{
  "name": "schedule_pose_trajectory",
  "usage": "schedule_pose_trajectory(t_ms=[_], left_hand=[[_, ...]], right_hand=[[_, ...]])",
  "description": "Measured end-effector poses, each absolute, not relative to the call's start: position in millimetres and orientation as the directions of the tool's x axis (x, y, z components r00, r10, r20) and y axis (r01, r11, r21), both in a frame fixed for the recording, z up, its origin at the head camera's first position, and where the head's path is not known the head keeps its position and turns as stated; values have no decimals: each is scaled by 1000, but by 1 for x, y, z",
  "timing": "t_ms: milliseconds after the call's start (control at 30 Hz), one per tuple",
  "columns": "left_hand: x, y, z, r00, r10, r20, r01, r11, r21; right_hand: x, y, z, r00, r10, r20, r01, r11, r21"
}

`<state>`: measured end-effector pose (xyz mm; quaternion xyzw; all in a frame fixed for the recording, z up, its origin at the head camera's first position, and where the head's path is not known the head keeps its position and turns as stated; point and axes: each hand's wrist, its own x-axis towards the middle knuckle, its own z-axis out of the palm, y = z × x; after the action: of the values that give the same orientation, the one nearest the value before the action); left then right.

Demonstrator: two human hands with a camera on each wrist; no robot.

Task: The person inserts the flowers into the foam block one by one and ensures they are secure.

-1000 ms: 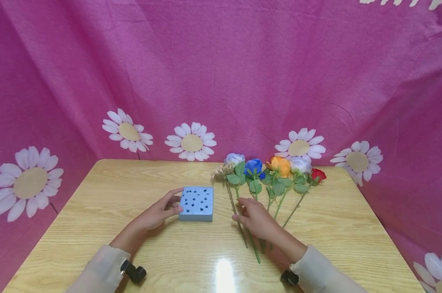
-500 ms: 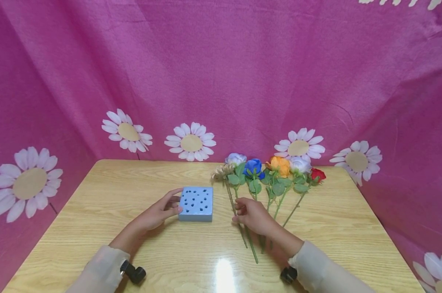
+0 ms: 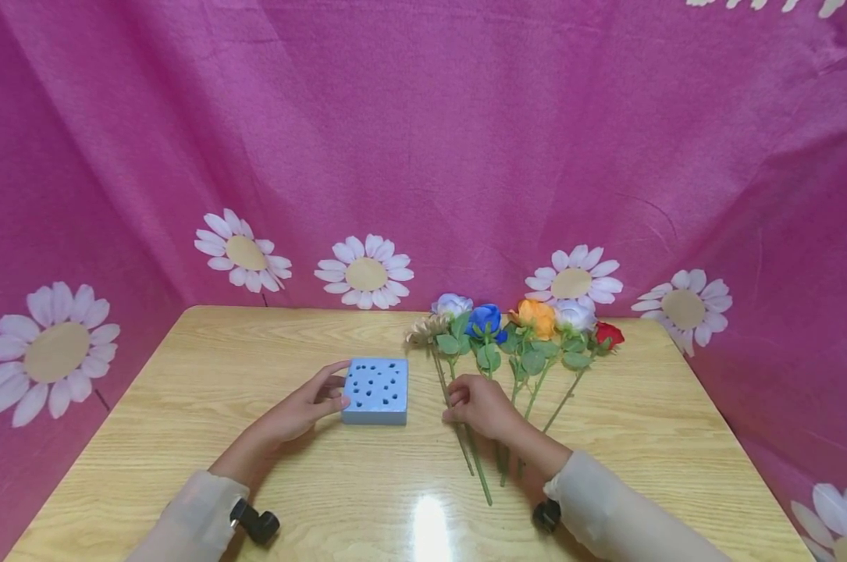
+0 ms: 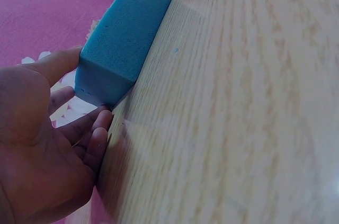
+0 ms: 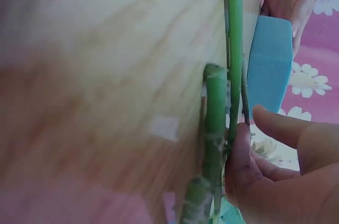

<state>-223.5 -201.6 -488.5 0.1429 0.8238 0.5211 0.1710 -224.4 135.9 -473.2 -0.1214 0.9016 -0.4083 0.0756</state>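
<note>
A light-blue foam block (image 3: pixel 375 390) with several holes in its top lies on the table. My left hand (image 3: pixel 298 407) rests against its left side, thumb by the front corner and index finger by the back; in the left wrist view the other fingers bend loosely below the block (image 4: pixel 124 36). Artificial flowers lie to the right. My right hand (image 3: pixel 485 406) is over the leftmost stems, its thumb (image 5: pixel 280 126) apart from the bent fingers. A thin brown stem (image 5: pixel 244 89) shows between thumb and index fingertip, and a green stem (image 5: pixel 234 49) passes along the fingers.
Along the back lie a dried-looking beige flower (image 3: pixel 426 331), a pale lilac rose (image 3: pixel 453 304), a blue rose (image 3: pixel 485 321), an orange rose (image 3: pixel 537 318), a white rose (image 3: pixel 575 315) and a red rose (image 3: pixel 609 336). A pink daisy-print curtain (image 3: pixel 423 156) encloses the wooden table (image 3: pixel 205 375).
My right hand has shifted slightly left over the stems. The lower end of the lilac rose's green stem has swung a little left. My left hand and the foam block have stayed put.
</note>
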Motion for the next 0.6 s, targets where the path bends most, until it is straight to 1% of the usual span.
schedule_pose_trajectory(t_ms=[300, 600], left_hand=[[-223, -202, -488, -900, 414, -134, 59, 421, 905], [-224, -201, -488, -904, 404, -137, 49, 419, 907]], right_hand=[[-231, 135, -476, -967, -237, -90, -76, 609, -790], [-230, 135, -472, -960, -256, -114, -45, 542, -839]])
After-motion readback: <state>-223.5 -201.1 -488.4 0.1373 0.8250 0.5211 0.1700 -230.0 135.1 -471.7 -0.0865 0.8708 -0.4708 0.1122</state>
